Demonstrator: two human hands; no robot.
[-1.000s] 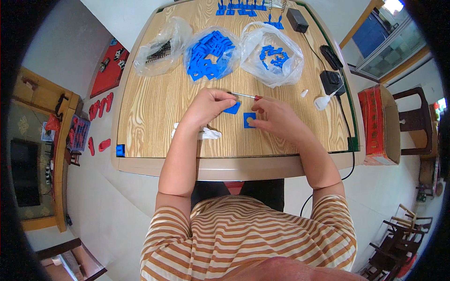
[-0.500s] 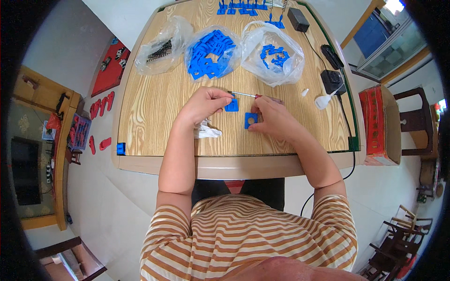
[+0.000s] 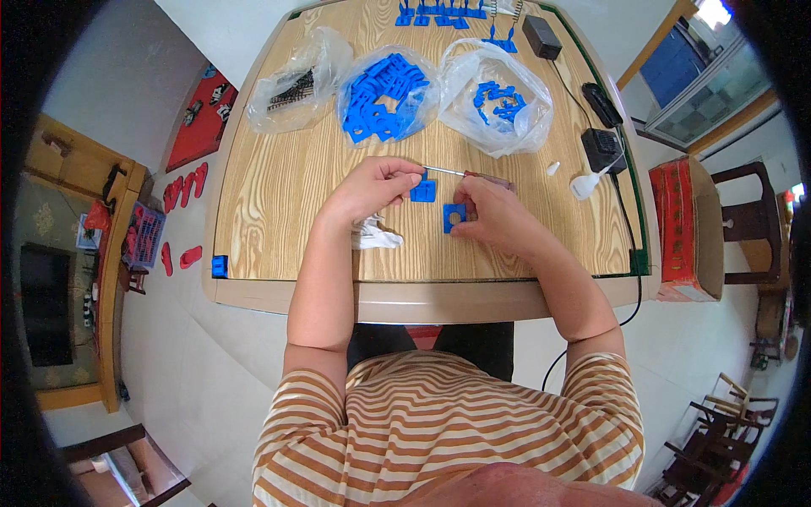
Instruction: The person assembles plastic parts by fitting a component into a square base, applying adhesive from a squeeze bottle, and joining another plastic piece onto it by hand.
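My right hand (image 3: 490, 211) is closed around a screwdriver (image 3: 446, 171) with a thin metal shaft and a reddish handle, its shaft pointing left. A square blue plate with a round hole (image 3: 449, 221) is at the tips of that hand's thumb and fingers; whether they grip it I cannot tell. My left hand (image 3: 376, 190) is pinched at the screwdriver's tip; what its fingers hold is hidden. Just beside those fingertips is another blue plastic part (image 3: 423, 193). A crumpled white cloth or glove (image 3: 378, 235) lies near my left wrist.
Clear plastic bags hold dark springs or screws (image 3: 292, 91), blue plates (image 3: 384, 97) and small blue parts (image 3: 500, 103). Blue assemblies (image 3: 439, 13) stand at the far edge. A black adapter (image 3: 601, 149), a white plug (image 3: 583, 186) and cables lie on the right.
Both hands keep nearly the same pose around the screwdriver. The whole view has shifted very slightly; nothing is visibly picked up or let go.
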